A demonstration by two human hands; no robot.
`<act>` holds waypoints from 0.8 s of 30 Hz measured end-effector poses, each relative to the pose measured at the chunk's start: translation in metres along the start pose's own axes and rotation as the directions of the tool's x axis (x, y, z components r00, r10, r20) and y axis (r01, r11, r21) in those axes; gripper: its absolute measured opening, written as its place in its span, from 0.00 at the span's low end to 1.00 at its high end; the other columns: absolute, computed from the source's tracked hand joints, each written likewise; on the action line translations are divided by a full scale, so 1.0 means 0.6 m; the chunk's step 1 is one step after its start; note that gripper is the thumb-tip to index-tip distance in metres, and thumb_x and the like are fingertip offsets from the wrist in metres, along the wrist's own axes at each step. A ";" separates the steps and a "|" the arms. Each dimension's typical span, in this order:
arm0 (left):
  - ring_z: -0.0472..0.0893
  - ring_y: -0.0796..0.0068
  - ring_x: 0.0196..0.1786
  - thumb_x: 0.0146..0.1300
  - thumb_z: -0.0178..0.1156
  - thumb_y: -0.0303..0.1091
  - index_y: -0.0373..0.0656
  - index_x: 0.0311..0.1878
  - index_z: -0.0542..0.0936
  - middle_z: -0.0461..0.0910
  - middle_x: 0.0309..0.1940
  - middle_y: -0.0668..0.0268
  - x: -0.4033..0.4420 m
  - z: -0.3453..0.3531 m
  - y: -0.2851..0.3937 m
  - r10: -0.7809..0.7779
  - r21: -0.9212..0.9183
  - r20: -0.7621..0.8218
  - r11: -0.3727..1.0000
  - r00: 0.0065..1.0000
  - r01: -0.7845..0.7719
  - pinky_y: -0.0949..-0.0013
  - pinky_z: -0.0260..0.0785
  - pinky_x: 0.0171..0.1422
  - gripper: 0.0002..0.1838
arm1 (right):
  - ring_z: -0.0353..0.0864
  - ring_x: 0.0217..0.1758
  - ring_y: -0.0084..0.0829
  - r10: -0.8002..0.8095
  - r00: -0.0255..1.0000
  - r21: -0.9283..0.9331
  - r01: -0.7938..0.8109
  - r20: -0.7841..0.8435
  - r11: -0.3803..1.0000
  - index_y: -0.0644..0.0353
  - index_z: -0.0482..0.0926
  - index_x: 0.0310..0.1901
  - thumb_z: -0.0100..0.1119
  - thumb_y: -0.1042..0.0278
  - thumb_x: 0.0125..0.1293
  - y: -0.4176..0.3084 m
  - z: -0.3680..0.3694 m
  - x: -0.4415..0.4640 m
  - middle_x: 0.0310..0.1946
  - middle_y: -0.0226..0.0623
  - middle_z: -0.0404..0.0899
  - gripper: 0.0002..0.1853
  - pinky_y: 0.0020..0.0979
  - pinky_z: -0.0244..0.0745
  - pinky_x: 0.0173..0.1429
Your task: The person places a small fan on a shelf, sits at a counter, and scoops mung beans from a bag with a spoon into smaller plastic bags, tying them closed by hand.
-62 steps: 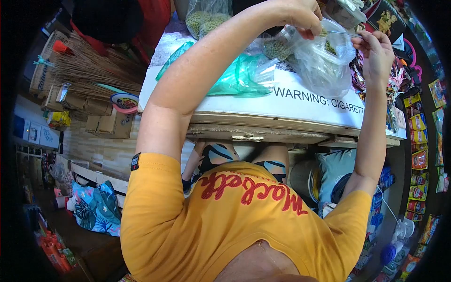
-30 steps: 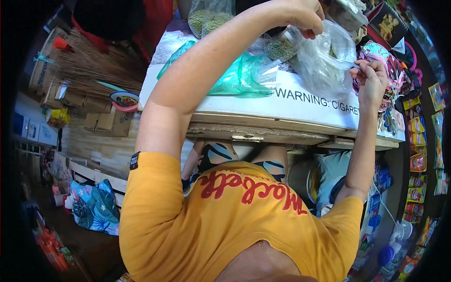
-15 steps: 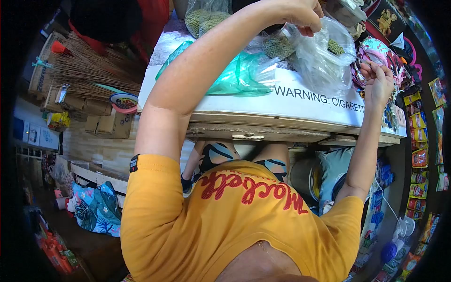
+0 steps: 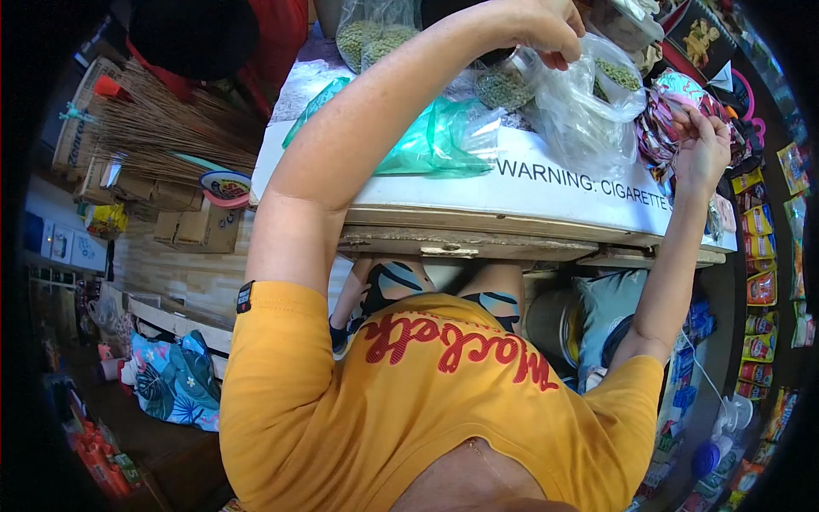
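My left hand (image 4: 550,32) is closed at the upper edge of a clear plastic bag (image 4: 567,128), its fingertips pinched against the plastic. Inside the bag's upper part some small pale green, pea-like pieces (image 4: 618,75) show. Off to the right, my right hand (image 4: 701,149) has thumb and fingers pressed together beside a bundle of patterned cloth (image 4: 661,128); what they pinch, if anything, is too small to make out. Close to the left hand sits a clear container of similar green pieces (image 4: 505,88). A thin green plastic bag (image 4: 439,141) lies flat under my left forearm.
The white tabletop (image 4: 546,192) carries printed warning letters. More bagged green pieces (image 4: 380,43) stand at the back. A broom (image 4: 171,119) and cardboard boxes (image 4: 198,226) are at left. Hanging packets (image 4: 759,247) line the right side. A person in red (image 4: 281,43) is beyond the table.
My right hand has moved a little right and down, away from the clear bag. The bag's top has shifted, showing more green pieces. My left hand stays nearly in place.
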State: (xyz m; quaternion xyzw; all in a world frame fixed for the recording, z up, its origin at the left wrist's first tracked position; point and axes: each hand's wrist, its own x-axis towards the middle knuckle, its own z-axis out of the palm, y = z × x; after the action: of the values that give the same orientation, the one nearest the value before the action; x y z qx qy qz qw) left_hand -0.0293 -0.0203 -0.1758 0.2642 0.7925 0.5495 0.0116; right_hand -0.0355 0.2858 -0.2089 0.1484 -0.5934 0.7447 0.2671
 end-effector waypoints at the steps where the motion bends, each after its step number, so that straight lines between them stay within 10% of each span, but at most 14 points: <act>1: 0.81 0.72 0.25 0.43 0.58 0.19 0.21 0.50 0.76 0.82 0.30 0.53 -0.002 -0.002 0.003 0.001 0.011 0.017 1.000 1.000 -0.001 0.70 0.75 0.29 0.25 | 0.85 0.32 0.42 -0.008 1.000 0.001 0.008 0.001 1.000 0.64 0.68 0.31 0.53 0.84 0.61 -0.004 0.002 0.004 0.33 0.52 0.81 0.06 0.33 0.84 0.36; 24: 0.80 0.73 0.22 0.43 0.59 0.22 0.31 0.29 0.82 0.80 0.20 0.60 -0.005 -0.001 0.014 -0.025 0.108 0.028 0.994 0.999 0.022 0.72 0.73 0.27 0.08 | 0.84 0.30 0.29 0.031 0.889 -0.136 0.035 0.456 0.990 0.65 0.70 0.39 0.54 0.79 0.63 -0.021 0.188 -0.044 0.35 0.43 0.81 0.04 0.26 0.80 0.36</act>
State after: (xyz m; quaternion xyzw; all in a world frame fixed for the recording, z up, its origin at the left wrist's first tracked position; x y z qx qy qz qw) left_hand -0.0234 -0.0197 -0.1689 0.2630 0.8238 0.5019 0.0152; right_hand -0.0178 0.1730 -0.1847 0.3009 -0.6902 0.6450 0.1308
